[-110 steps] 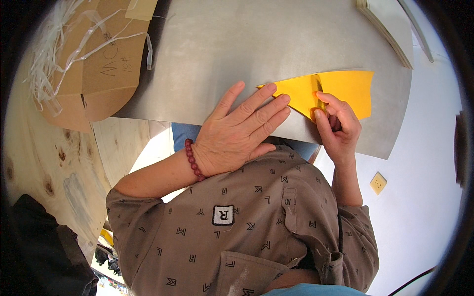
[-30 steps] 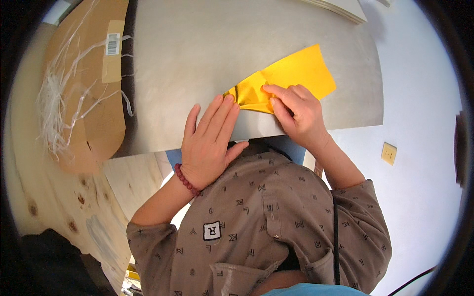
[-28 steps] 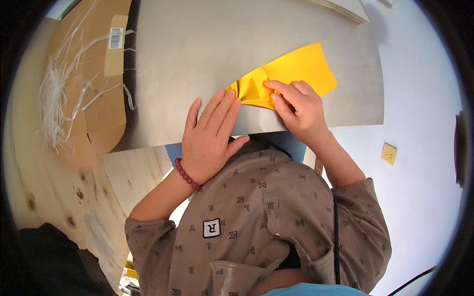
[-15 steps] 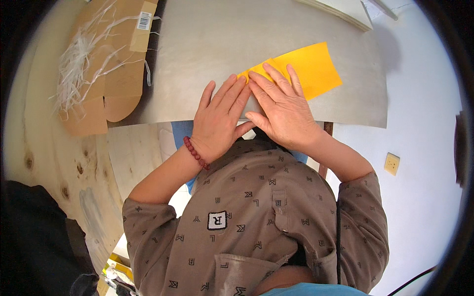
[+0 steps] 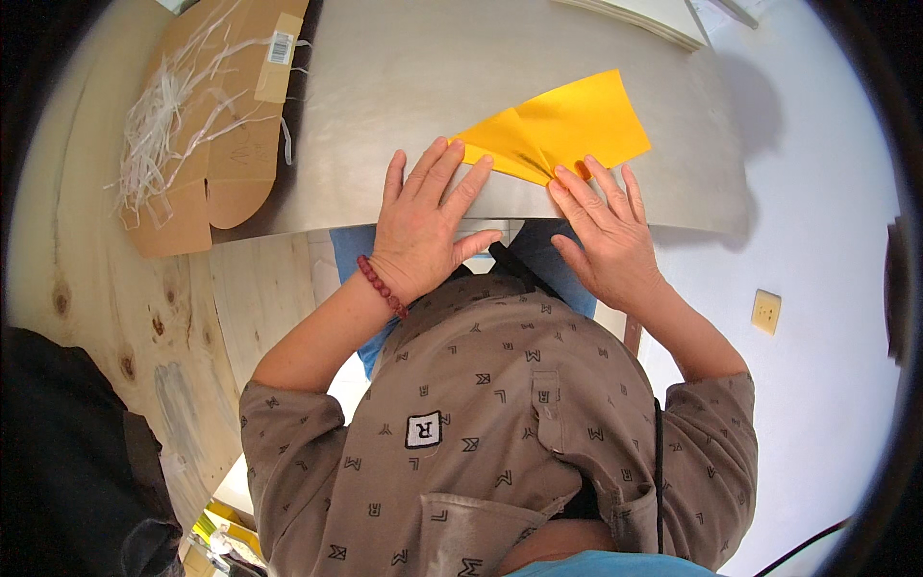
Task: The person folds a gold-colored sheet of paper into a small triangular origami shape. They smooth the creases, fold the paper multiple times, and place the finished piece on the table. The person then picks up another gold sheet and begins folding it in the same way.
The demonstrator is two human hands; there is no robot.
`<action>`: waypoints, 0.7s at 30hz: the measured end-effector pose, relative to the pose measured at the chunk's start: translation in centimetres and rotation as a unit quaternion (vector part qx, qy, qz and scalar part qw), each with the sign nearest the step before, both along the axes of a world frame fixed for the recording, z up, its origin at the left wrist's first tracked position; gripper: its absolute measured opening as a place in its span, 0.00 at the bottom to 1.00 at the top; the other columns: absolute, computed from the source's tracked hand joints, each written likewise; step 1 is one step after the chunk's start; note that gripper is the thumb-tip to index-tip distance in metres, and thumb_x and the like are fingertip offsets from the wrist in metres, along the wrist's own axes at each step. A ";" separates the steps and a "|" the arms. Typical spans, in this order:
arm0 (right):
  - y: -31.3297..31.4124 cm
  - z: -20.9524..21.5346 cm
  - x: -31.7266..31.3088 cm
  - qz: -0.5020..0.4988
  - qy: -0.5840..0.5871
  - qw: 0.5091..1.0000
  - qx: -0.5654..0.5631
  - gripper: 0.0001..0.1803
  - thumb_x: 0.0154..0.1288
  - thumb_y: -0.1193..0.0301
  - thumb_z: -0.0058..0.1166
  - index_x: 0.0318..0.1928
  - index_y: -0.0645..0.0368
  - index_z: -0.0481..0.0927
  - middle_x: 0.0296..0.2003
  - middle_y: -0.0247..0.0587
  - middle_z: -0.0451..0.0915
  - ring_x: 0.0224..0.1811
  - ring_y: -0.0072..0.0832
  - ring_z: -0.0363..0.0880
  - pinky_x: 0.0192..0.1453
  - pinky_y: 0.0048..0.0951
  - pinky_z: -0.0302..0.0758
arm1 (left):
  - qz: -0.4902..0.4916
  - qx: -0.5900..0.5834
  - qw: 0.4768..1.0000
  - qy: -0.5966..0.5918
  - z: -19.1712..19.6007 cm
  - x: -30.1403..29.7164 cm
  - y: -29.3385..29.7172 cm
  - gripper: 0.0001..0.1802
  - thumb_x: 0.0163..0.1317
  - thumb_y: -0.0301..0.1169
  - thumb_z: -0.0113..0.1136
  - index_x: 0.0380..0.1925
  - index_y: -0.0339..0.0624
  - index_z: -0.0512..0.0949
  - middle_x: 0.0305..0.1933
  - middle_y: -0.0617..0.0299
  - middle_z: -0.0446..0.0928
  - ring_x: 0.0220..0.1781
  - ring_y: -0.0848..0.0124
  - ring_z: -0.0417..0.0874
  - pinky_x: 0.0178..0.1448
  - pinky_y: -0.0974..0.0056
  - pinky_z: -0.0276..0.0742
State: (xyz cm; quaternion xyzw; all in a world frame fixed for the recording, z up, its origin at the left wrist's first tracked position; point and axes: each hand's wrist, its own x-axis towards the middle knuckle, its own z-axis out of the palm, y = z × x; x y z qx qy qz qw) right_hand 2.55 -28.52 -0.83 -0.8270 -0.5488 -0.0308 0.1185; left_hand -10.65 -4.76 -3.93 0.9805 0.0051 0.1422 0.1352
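Left hand (image 5: 418,229), fingers spread, touches pointed end of creased yellow paper (image 5: 582,120); right hand (image 5: 613,238), fingers parted, touches near edge.

Creased yellow sheet (image 5: 565,125), flat, aslant

Cardboard (image 5: 242,188), outlet (image 5: 766,313), probably black cloth (image 5: 72,452)

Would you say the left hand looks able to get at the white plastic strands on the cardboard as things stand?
Probably yes: the left hand grips nothing and nothing visibly blocks its way across the metal tabletop to the white plastic strands, though its fingertips rest on the yellow paper.
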 end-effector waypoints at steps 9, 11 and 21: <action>-0.6 -1.0 0.0 -0.011 0.016 0.999 0.029 0.31 0.66 0.65 0.66 0.69 0.55 0.77 0.71 0.40 0.74 0.78 0.43 0.64 0.83 0.57 0.52 | -0.015 0.036 0.999 0.006 0.4 0.0 1.1 0.37 0.66 0.54 0.66 0.72 0.56 0.73 0.74 0.57 0.70 0.79 0.59 0.66 0.80 0.39 0.56; -0.6 -1.2 -0.1 -0.016 0.014 0.999 0.036 0.30 0.67 0.64 0.65 0.68 0.55 0.77 0.71 0.40 0.74 0.78 0.43 0.64 0.83 0.58 0.52 | -0.009 0.029 1.000 0.007 0.3 0.0 1.0 0.36 0.66 0.52 0.66 0.71 0.54 0.73 0.74 0.57 0.70 0.79 0.60 0.67 0.80 0.40 0.56; 0.0 -0.5 6.4 -0.034 -0.124 0.992 0.012 0.23 0.76 0.53 0.52 0.64 0.48 0.82 0.68 0.36 0.76 0.79 0.43 0.62 0.83 0.65 0.45 | -0.086 0.007 0.996 -0.014 1.9 0.7 -2.1 0.37 0.58 0.44 0.74 0.66 0.45 0.75 0.67 0.54 0.72 0.73 0.52 0.69 0.77 0.44 0.61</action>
